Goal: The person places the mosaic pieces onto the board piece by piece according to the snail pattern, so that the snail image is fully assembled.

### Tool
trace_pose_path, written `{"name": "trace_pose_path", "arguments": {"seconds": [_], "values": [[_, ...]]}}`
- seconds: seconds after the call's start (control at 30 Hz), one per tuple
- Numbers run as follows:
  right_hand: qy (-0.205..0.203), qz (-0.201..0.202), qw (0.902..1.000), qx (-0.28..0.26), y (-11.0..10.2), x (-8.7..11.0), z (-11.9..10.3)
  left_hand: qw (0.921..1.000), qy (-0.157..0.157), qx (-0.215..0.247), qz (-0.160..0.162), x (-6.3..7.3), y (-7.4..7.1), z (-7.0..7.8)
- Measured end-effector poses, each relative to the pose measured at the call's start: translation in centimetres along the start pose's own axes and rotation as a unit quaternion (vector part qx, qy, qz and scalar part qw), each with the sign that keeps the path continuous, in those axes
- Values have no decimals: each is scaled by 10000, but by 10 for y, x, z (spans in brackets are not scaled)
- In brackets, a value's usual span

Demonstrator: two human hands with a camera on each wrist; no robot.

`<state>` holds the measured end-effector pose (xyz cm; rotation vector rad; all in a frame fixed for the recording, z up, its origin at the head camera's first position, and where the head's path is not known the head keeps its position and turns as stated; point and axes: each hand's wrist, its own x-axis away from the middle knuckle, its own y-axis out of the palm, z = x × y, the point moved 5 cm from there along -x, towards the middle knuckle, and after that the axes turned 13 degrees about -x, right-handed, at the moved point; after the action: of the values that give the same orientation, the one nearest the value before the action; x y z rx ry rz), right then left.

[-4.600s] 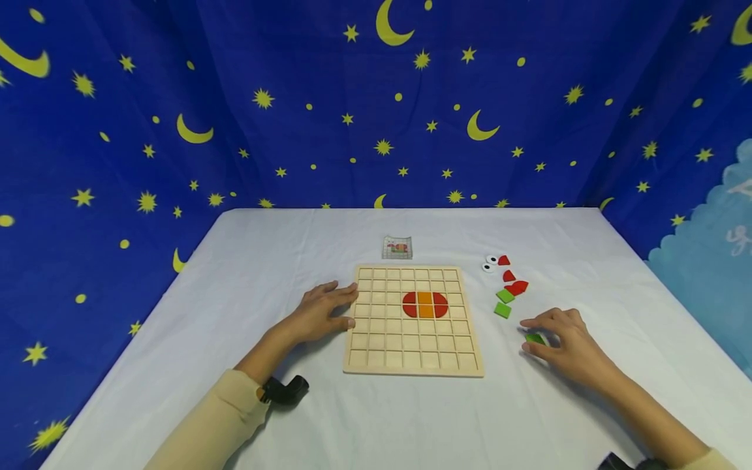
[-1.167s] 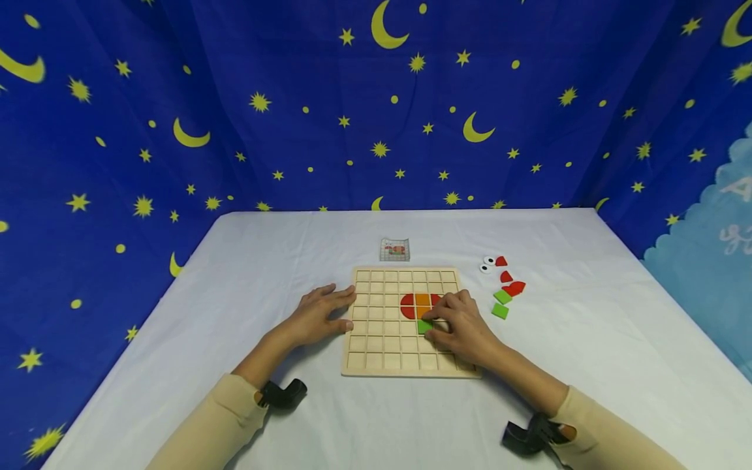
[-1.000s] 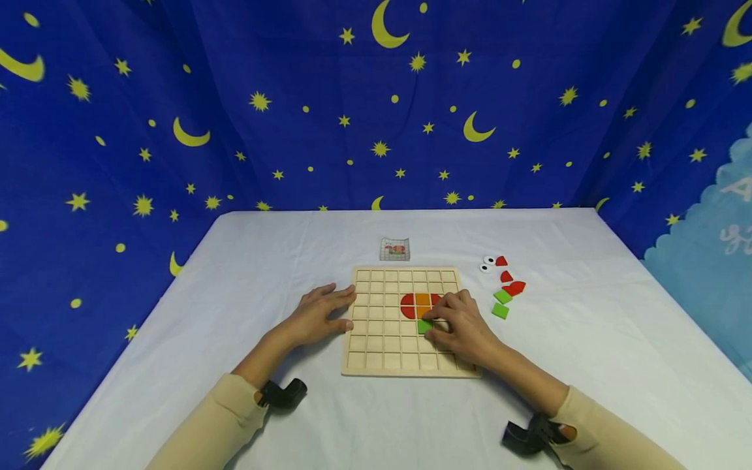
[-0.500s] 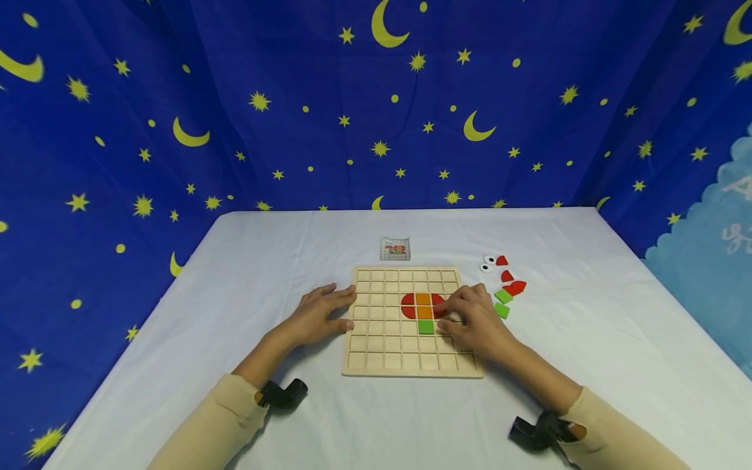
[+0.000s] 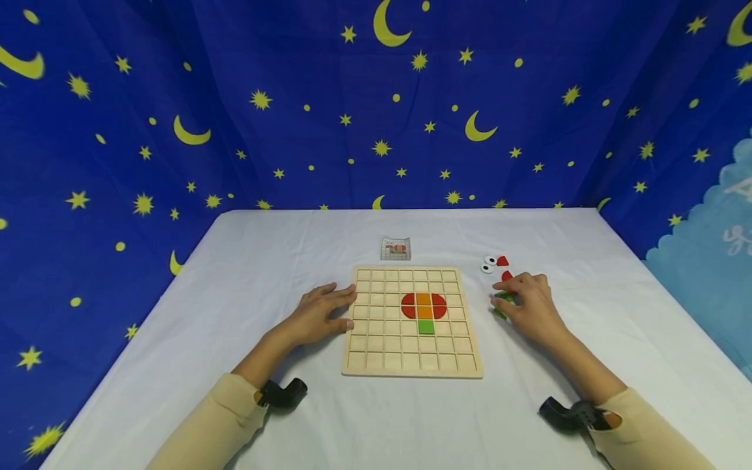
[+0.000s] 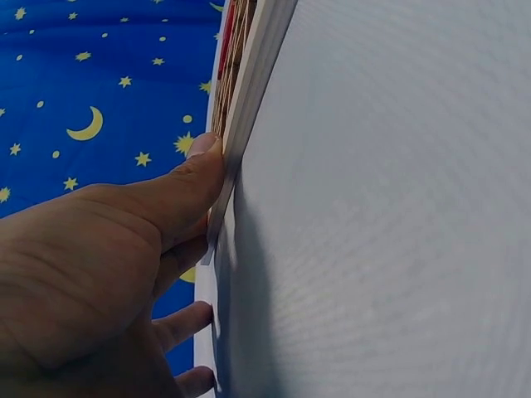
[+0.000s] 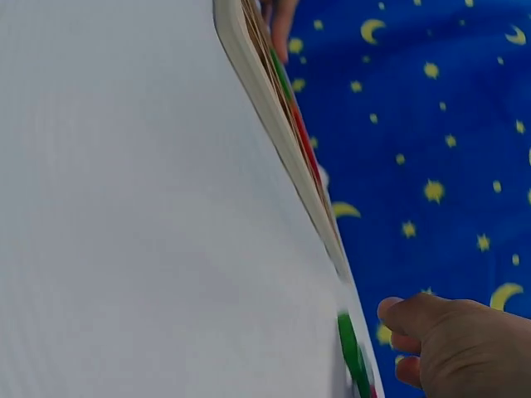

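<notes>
My left hand [image 5: 320,313] rests at the left edge of the wooden grid board [image 5: 376,367]; in the left wrist view its thumb [image 6: 195,178] lies on the rim, fingers spread. On the board, red rounded pieces [image 5: 408,307] flank two orange squares [image 5: 423,305]. One green square [image 5: 425,327] sits directly below the orange ones. Right of the board, my right hand [image 5: 533,310] hovers over the loose green tiles [image 5: 502,297], thumb and fingers apart and partly covering them. The right wrist view has a green tile [image 7: 352,352] on the cloth, with a gap between it and the hand.
Behind the board lies a small picture card [image 5: 396,249] with a gridded design. Two round eye pieces [image 5: 488,264] and red pieces [image 5: 502,261] lie at the back right, some hidden by my right hand. A white cloth [image 5: 282,261] covers the table; a starry blue curtain [image 5: 329,78] surrounds it.
My right hand brought a green square onto the board, let it go below the orange squares, and moved right to the loose green tiles. The left hand has stayed at the board's edge.
</notes>
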<state>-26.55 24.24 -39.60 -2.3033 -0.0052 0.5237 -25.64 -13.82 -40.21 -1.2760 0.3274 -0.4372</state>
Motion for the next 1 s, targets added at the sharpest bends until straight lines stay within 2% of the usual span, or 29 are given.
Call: {"name": "trace_pose_path", "arguments": {"seconds": [0.17, 0.4, 0.67, 0.8, 1.0], "values": [[306, 93, 9994, 155, -15, 0, 21, 10000, 2, -5, -5, 0, 0, 0], [776, 7, 9964, 347, -29, -1, 46, 10000, 41, 30, -10, 0, 0, 0], [910, -2, 9946, 495, -37, -5, 63, 10000, 45, 25, -8, 0, 0, 0], [995, -45, 9938, 500, -37, -8, 67, 10000, 30, -3, -6, -1, 1, -1], [918, -87, 9948, 426, -32, -12, 67, 10000, 61, 44, 14, -1, 0, -1]]}}
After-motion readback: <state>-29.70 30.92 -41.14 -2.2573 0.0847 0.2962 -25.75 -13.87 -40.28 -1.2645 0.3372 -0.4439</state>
